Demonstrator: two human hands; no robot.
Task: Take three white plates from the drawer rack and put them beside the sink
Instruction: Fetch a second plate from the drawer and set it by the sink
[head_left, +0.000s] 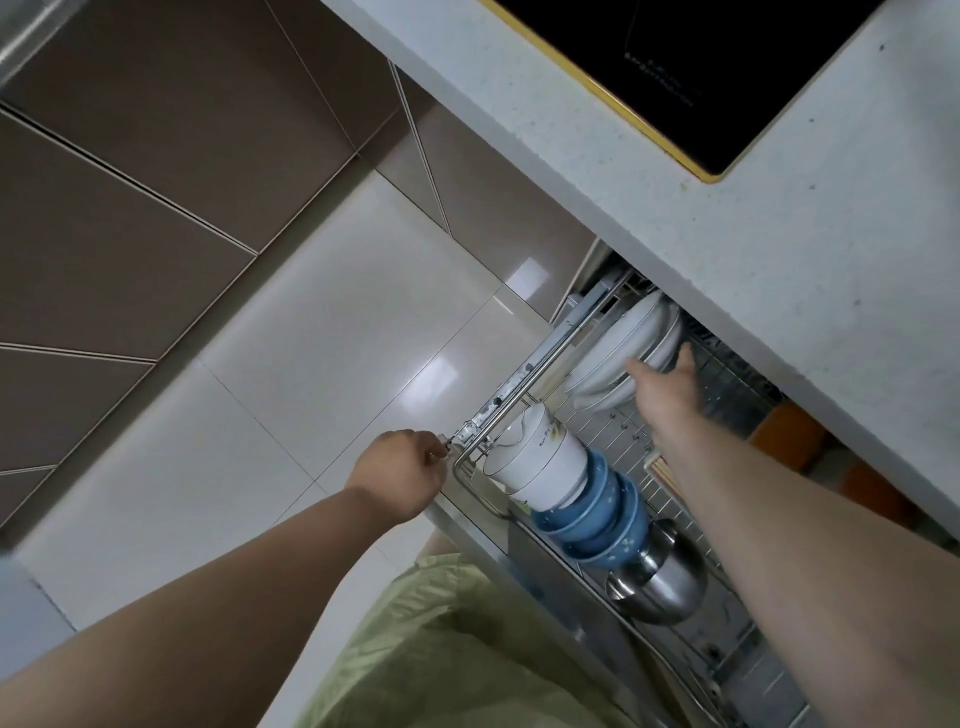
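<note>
Looking down, the view is taking in brown cabinet fronts (130, 218) at the far left, a glossy pale tiled floor (291, 374) in the middle, and a speckled grey tabletop (779, 218) running along the right, with a black cooktop (691, 67) set into it at the far right corner. A pulled-out wire drawer rack (613, 431) is showing below the tabletop edge.

The left hand (400, 480) is curling its fingers shut around the near-left corner of the rack's metal frame. Just right of it, white bowls (540, 462) are lying stacked on their side, with blue bowls (602, 514) nested next to them and a steel bowl (660, 577) nearer still.

The right hand (665, 395) is reaching far into the rack, its grip spread, thumb out to the right and fingers pointing left, touching the near edge of the white plates (618, 348). The plates are standing on edge at the far end of the rack, partly under the tabletop, directly beyond the fingertips. Whether the fingers are already closing on a plate cannot be told.
</note>
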